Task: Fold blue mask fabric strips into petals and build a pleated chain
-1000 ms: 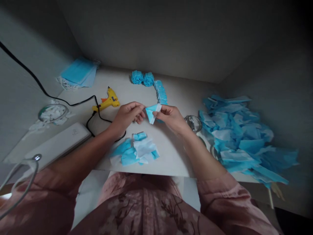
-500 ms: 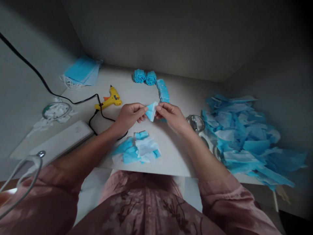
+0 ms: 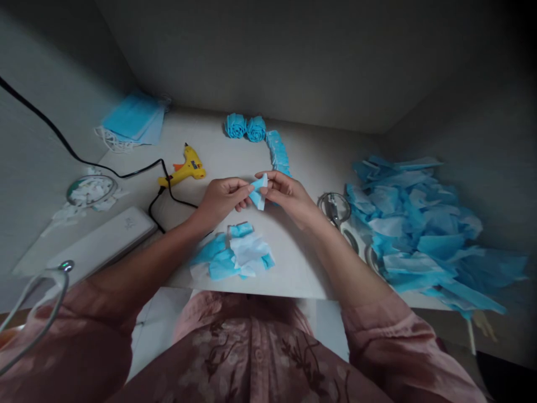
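Note:
Between my hands is a small folded piece of blue and white mask fabric [image 3: 258, 193], roughly triangular with a white edge on the right. My left hand [image 3: 224, 197] pinches its left corner between thumb and fingers. On the other side, my right hand [image 3: 285, 195] grips the white edge, thumb in front and fingers behind. Just beyond my right hand, a curved row of folded blue pieces [image 3: 277, 151] lies on the table. Two blue fabric roses [image 3: 235, 127] sit at its far end. Nearer my body lies a small heap of blue and white scraps [image 3: 239, 254].
A yellow glue gun [image 3: 187, 167] with a black cord lies left of my hands. Farther left are a stack of blue masks [image 3: 132, 120], a dish of white scraps [image 3: 92, 190] and a white box [image 3: 103, 238]. Scissors [image 3: 335, 212] lie beside a large fabric pile [image 3: 419, 229] at right.
The fingers of my right hand have shifted on the fabric piece, the thumb now lower on its white edge. My left hand keeps its pinch. The whole view has moved slightly.

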Demonstrator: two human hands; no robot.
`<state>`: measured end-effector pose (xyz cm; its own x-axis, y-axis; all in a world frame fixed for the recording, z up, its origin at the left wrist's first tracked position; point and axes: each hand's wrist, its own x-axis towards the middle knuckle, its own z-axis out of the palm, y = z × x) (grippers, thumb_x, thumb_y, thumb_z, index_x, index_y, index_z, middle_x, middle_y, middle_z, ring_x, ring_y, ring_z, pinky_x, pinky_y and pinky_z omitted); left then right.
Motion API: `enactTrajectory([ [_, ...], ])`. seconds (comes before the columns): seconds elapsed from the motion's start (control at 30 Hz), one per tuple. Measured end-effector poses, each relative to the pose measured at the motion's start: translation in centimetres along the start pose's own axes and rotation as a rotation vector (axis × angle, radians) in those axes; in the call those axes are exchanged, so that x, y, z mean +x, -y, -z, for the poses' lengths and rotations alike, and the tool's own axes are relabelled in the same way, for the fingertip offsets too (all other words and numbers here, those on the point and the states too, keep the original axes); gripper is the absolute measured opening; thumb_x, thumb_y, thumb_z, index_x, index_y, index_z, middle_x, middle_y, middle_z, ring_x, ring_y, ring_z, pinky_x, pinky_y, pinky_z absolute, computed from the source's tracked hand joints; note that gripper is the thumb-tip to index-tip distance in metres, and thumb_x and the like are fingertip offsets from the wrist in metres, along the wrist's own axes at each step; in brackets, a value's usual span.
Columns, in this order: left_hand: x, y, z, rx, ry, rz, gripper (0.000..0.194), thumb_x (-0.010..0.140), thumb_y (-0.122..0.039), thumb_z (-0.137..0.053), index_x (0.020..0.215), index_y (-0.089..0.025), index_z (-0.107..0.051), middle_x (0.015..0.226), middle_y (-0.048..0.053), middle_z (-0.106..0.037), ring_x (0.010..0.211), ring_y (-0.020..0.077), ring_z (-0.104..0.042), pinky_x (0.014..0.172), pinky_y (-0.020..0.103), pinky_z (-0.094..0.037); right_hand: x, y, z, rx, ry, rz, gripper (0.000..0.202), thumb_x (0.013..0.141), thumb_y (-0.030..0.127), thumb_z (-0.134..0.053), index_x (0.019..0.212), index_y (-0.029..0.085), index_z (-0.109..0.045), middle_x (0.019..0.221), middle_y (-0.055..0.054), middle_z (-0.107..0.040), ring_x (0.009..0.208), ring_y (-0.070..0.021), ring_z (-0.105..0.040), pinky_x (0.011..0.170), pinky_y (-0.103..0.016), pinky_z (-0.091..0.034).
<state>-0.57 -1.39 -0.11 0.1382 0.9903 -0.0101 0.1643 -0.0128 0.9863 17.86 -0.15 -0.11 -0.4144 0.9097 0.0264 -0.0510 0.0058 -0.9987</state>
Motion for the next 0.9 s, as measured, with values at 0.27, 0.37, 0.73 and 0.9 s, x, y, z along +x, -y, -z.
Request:
enactTrajectory([
  [0.27,-0.2,0.0,-0.2,0.011,-0.014,-0.01,0.023,0.081,-0.036,-0.068,0.071,-0.015,-0.068,0.06,0.001,-0.065,0.05,0.0076,-0.053,0.052,0.019,-0.046,0.1,-0.3,0.0,-0.024,-0.037,-0.024,0.044,0.074,0.035,-0.078,0.113,0.022,-0.061,0.083,0.002,-0.063,0.075,-0.013,-0.058,0.074,-0.029,-0.048],
  [0.37,-0.1,0.0,0.2,-0.033,-0.015,-0.026,0.03,0.085,-0.044,-0.064,0.086,-0.014,-0.071,0.065,0.002,-0.067,0.052,0.0091,-0.056,0.052,0.021,-0.047,0.2,-0.2,0.1,-0.046,-0.051,-0.018,0.045,0.074,0.032,-0.076,0.114,0.022,-0.062,0.083,0.002,-0.063,0.075,-0.0132,-0.057,0.075,-0.029,-0.048],
  [0.73,0.1,0.5,0.2,-0.002,0.011,-0.049,0.026,0.078,-0.04,-0.071,0.073,-0.015,-0.067,0.061,-0.001,-0.064,0.052,0.0076,-0.053,0.053,0.02,-0.044,0.2,0.0,0.3,-0.085,-0.06,0.014,0.052,0.074,0.034,-0.076,0.122,0.022,-0.06,0.074,0.005,-0.061,0.066,-0.0115,-0.054,0.07,-0.028,-0.047],
  [0.9,0.3,0.4,0.3,-0.151,-0.04,0.004,0.027,0.079,-0.04,-0.071,0.071,-0.015,-0.065,0.063,0.001,-0.065,0.052,0.0075,-0.053,0.052,0.02,-0.043,0.8,-0.6,1.6,-0.166,-0.236,0.134,0.055,0.08,0.041,-0.071,0.131,0.026,-0.057,0.099,-0.004,-0.072,0.084,-0.0172,-0.064,0.079,-0.033,-0.053],
])
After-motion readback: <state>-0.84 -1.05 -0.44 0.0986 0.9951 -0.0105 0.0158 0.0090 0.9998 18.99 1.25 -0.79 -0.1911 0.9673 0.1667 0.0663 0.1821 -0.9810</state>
